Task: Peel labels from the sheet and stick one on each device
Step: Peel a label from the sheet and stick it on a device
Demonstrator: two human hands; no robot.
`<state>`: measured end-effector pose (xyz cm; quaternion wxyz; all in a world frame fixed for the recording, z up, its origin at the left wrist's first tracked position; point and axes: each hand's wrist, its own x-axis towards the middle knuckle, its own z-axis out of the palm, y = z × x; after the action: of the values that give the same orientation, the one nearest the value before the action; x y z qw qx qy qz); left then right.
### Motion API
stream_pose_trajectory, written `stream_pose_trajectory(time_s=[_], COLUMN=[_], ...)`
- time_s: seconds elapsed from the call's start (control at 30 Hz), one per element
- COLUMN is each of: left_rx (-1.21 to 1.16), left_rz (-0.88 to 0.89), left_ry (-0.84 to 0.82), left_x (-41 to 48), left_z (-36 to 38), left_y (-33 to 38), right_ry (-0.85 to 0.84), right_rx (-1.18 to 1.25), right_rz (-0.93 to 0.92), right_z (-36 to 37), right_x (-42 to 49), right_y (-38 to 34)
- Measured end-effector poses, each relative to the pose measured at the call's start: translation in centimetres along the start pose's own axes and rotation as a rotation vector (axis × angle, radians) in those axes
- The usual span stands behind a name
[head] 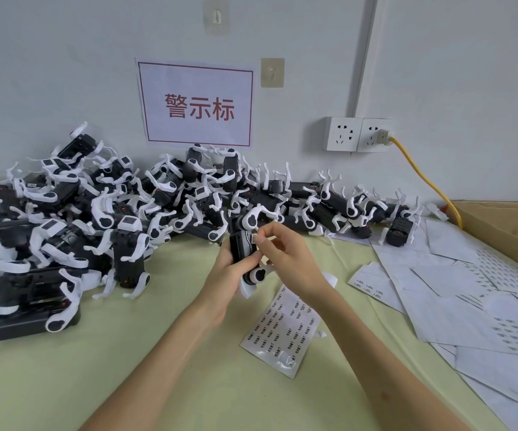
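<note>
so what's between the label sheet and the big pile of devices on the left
In the head view, bare green tabletop, crossed only by the left forearm, separates label sheet from pile.

Looks like a small assembly or packing workshop bench. Piled high against a plain white wall: dozens of identical black-and-white devices [102, 219]. Taped above, a red-bordered printed sign [196, 104] in Chinese. Scattered over the pale green table cover [127, 353]: label sheets [285, 329] and spent backing papers [456, 293]. At the right edge, a cardboard box [500, 225].

Bright, even, soft-shadowed light; wide-angle bending at edges; slight softness.
</note>
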<state>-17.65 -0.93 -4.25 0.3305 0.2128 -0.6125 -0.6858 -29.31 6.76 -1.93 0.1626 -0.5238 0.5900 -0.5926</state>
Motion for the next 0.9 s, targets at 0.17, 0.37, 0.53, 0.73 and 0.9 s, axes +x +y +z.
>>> stream_pose_trajectory(time_s=[0.17,0.37,0.53,0.73,0.9], left_rx=[0.067,0.133,0.180,0.214,0.243], left_rz=[0.042,0.098,0.127,0.142,0.166], left_ry=[0.005,0.020,0.035,0.035,0.046], left_x=[0.00,-0.13,-0.21,-0.29,-0.24], left_z=[0.02,0.09,0.13,0.15,0.13], left_y=[-0.10,-0.14,-0.08,-0.04,-0.14], right_ry=[0.021,0.042,0.039,0.043,0.045], right_rx=[-0.039,-0.018,-0.028,-0.051,-0.087], right_rz=[-0.006,-0.005,0.002,0.003,0.014], right_z=[0.02,0.06,0.08,0.04,0.04], right_x=[0.07,-0.10,-0.19,-0.13,-0.06], right_y=[0.04,-0.31,-0.40,-0.20,-0.02])
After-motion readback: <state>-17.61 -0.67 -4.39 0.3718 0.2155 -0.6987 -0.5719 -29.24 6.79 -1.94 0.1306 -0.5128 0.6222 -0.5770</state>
